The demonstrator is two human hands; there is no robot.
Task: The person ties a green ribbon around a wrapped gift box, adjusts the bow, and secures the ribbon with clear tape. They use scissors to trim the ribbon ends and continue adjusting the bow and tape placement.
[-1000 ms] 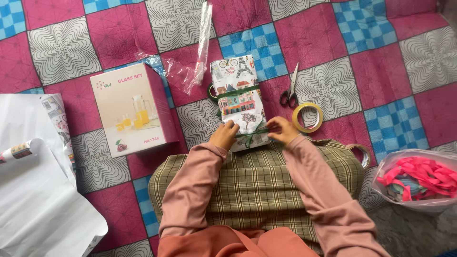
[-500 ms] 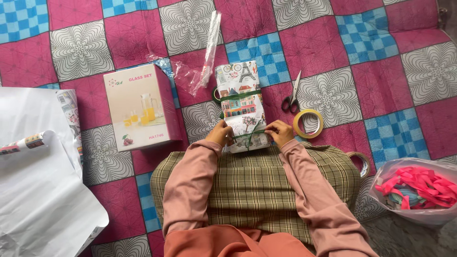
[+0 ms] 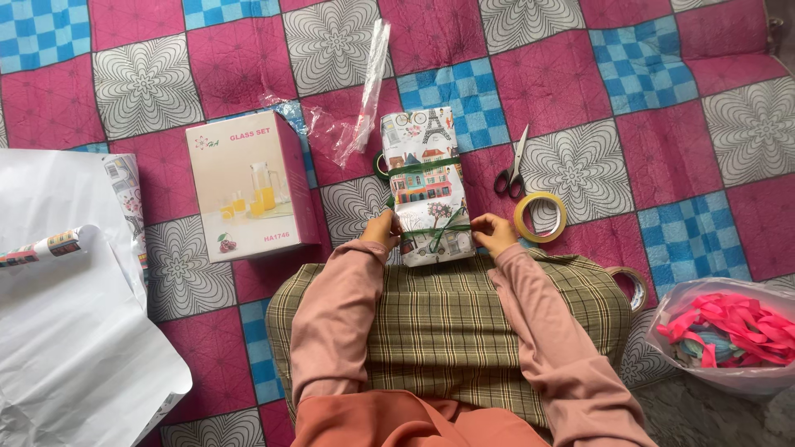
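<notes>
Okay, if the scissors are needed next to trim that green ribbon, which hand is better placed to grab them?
Probably the right hand. The scissors lie on the quilt just beyond it, on the right side of the wrapped box. The left hand would have to cross over the box and green ribbon.
</notes>
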